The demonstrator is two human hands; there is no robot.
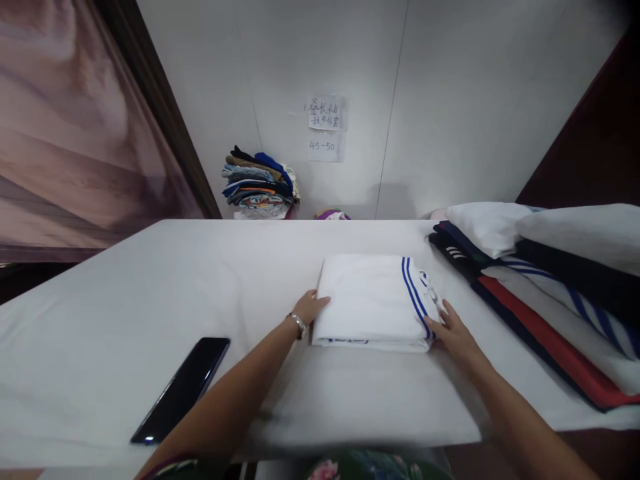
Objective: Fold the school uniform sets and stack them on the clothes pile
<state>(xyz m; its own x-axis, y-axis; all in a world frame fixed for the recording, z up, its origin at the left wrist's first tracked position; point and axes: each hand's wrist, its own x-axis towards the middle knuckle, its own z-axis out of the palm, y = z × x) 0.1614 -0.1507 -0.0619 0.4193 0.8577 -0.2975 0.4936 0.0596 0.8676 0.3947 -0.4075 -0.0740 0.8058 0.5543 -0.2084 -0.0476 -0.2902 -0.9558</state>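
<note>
A white garment with two blue stripes (367, 297) lies folded into a thick rectangle on the white-covered table. At its left edge, my left hand (309, 307) has the thumb on top and the fingers against the side, partly hidden. My right hand (453, 330) grips the near right corner, thumb over the blue stripes and fingers along the outer side. Some blue print shows in the fold along the near edge, and bunched white fabric sticks out at the right. A bracelet (299, 325) is on my left wrist.
A black phone (183, 390) lies left of my left forearm. Several unfolded garments (545, 293) are heaped at the table's right side. Beyond the far edge stands a stack of folded clothes (260, 180), with a purple item (332, 215) beside it. Handwritten paper notes (327, 127) hang on the wall.
</note>
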